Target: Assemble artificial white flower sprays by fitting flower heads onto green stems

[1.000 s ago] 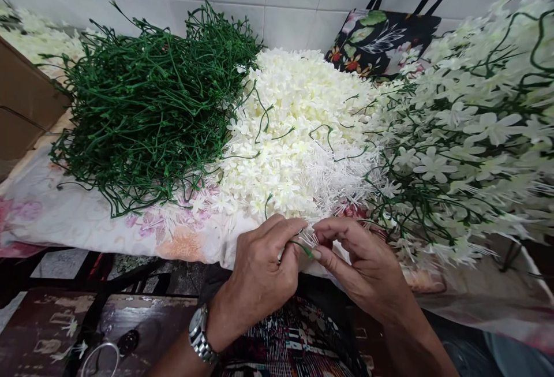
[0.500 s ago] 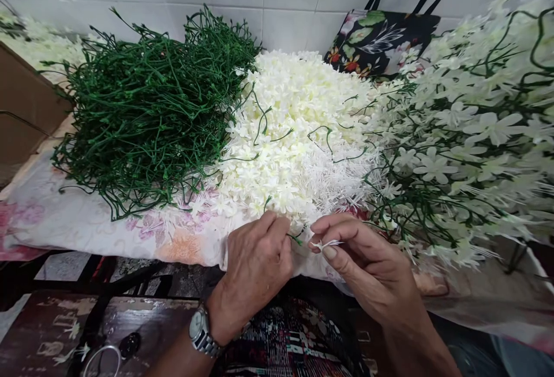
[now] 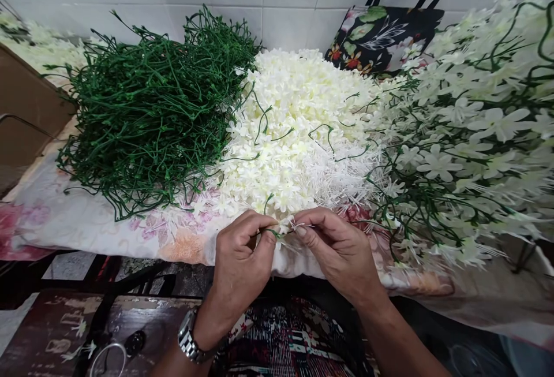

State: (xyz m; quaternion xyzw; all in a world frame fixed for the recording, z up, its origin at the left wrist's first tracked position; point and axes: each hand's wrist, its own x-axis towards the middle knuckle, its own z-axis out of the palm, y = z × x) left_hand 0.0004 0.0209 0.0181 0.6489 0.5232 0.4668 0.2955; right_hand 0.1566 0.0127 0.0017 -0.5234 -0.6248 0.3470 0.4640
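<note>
My left hand (image 3: 244, 250), with a metal watch on its wrist, pinches a green plastic stem (image 3: 274, 233) between thumb and forefinger. Facing it, my right hand (image 3: 341, 253) has its thumb and forefinger closed on a thin white stamen piece (image 3: 299, 226). The fingertips of both hands are close together at the table's front edge, stem and stamen nearly meeting. Whether the two touch is too small to tell. Just beyond the hands spreads a heap of white artificial blossoms (image 3: 285, 117), with a pile of white spiky stamens (image 3: 337, 178) at its right.
At the left lies a big tangle of green stems (image 3: 160, 105). Finished-looking white flower sprays (image 3: 467, 146) fill the right side. A black floral bag (image 3: 385, 39) leans on the tiled wall. A cardboard box (image 3: 30, 117) stands far left, and a flowered cloth (image 3: 108, 215) covers the table.
Both hands have come together: my right hand moved left with the stamen piece, and my left hand turned so its thumb and the green stem show.
</note>
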